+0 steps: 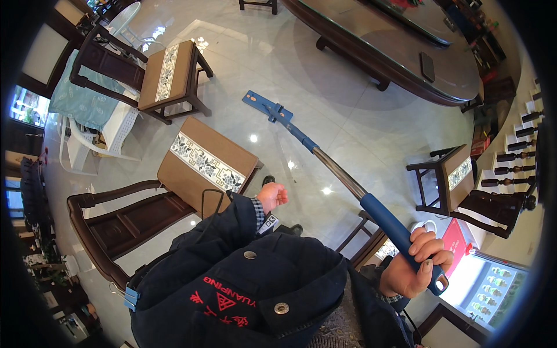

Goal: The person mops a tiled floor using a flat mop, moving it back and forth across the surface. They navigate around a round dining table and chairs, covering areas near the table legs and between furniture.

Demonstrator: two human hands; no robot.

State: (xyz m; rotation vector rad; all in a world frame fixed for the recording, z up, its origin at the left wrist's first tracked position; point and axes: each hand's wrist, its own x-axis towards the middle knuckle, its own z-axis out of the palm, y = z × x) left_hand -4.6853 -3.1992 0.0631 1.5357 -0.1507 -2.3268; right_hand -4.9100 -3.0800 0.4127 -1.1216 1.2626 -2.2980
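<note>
My right hand [415, 267] is wrapped round the blue grip of a flat mop [384, 223], close to the hanging loop at its end. From there its shiny metal pole runs up and to the left. A narrow blue rectangular head ends the pole over the pale tiled floor [301, 168]; whether it touches the tiles I cannot tell. Near the middle, my left hand [272, 197] has its fingers curled in, with nothing visible in them. It is beside the front edge of a brown cushioned chair [209, 159], apart from the mop.
Another dark wooden chair [168, 78] stands at the far left, by a white chair [87, 145] draped with light-blue cloth. A large glass-topped table [394, 58] with a phone [427, 66] fills the far right. Farther right is a chair [458, 174] beside a balustrade [513, 156].
</note>
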